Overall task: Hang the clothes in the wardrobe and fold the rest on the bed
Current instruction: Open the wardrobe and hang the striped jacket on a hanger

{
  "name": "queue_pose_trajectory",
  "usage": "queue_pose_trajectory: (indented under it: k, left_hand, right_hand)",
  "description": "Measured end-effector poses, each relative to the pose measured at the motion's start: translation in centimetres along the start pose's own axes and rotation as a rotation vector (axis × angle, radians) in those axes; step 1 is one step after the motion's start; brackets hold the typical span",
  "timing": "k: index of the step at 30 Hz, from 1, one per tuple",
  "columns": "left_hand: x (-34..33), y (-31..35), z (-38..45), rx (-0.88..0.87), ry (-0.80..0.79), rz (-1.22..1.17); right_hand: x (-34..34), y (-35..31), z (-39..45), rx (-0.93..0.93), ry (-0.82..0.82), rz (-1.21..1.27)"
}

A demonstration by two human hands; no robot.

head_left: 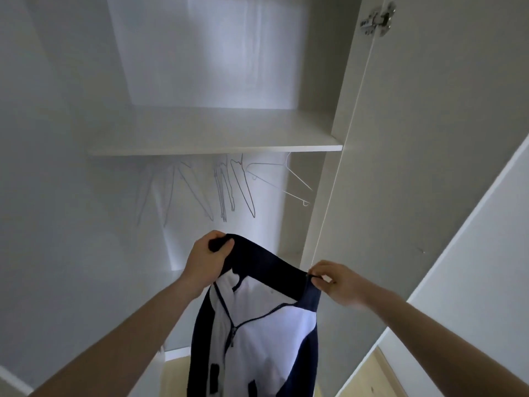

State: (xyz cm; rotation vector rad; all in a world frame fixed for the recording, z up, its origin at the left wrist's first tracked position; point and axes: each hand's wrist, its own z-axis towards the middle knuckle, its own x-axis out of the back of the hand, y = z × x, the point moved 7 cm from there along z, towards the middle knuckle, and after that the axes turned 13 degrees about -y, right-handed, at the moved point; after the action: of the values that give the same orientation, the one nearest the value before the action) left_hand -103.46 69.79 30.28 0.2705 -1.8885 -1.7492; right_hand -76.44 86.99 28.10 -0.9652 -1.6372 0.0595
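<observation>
**Navy-and-white jacket held up before the wardrobe**

Soft navy fabric bunches in the left hand (206, 255); the right hand (336, 282) pinches the other shoulder of the zip jacket (257, 333). Beyond, thin wire hangers (243, 187) dangle under a smooth white shelf (214, 147) of the wardrobe (71, 138), hinged door (423, 138) right.

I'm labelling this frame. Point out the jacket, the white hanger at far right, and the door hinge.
jacket (257, 325): head view, on its white front panel.
white hanger (297, 181): head view, on its sloping lower wire.
door hinge (378, 20): head view, on its metal body.
</observation>
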Motion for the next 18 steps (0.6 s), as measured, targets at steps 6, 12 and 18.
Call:
queue_pose_trajectory:
  k: [6, 12, 18]
  left_hand:
    - [-0.1, 1.2, 5.7, -0.024, -0.01, 0.075]
    - [0.8, 0.9, 11.4, 0.039, 0.018, 0.243]
    - [4.3, 0.2, 16.1, 0.099, 0.136, 0.299]
  right_hand:
    - [4.6, 3.8, 13.1, -0.115, 0.06, 0.156]
    - [13.3, 8.1, 25.4, -0.266, 0.271, 0.228]
    - [18.3, 11.8, 33.6, -0.419, 0.293, 0.161]
